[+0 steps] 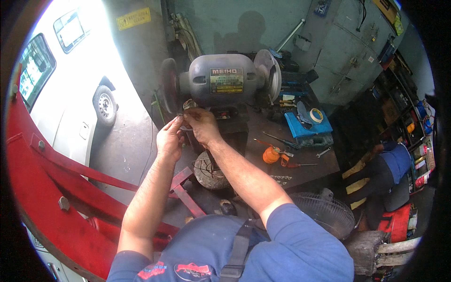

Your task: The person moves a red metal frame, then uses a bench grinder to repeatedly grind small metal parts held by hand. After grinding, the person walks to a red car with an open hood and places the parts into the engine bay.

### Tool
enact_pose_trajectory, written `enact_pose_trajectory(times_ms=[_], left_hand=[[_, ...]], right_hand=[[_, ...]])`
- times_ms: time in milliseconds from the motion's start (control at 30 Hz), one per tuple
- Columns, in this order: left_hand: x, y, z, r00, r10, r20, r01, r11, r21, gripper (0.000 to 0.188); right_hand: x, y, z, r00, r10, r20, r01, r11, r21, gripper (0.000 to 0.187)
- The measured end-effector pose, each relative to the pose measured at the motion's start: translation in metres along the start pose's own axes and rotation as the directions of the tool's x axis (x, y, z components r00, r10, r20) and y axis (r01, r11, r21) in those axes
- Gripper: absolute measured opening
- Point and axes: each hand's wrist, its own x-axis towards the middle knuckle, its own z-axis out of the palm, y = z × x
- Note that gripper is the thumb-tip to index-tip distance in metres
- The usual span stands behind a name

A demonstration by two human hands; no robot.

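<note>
A grey bench grinder (197, 70) stands in front of me, with a dark wheel (169, 87) at its left end and a pale wheel (271, 75) at its right. My left hand (170, 140) and my right hand (204, 127) meet just below the dark wheel. Both are closed, fingertips pinched together around something small that I cannot make out. My fingers hide most of it. The right hand lies close to the grinder's left tool rest area, its back turned up. Whether the piece touches the wheel does not show.
An orange oil can (271, 155), a screwdriver (301, 165), a wrench (323, 152) and a blue case (300, 127) with a tape roll (316, 115) lie right. Nearer are a fan (324, 216) and red steel frame (56, 183). Another person (392, 162) bends at far right.
</note>
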Motion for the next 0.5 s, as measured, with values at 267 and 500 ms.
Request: enact_pose_trajectory(times_ms=[267, 500], left_hand=[[-0.004, 0.007, 0.012, 0.999, 0.014, -0.036, -0.014, 1.000, 0.002, 0.027], [-0.014, 0.001, 0.012, 0.995, 0.097, 0.001, -0.097, 0.994, -0.052, 0.031]], right_hand=[[-0.001, -0.017, -0.004, 0.997, 0.065, 0.031, -0.065, 0.998, 0.015, 0.016], [-0.011, -0.037, -0.001, 0.993, 0.114, 0.028, -0.116, 0.989, 0.096, 0.019]])
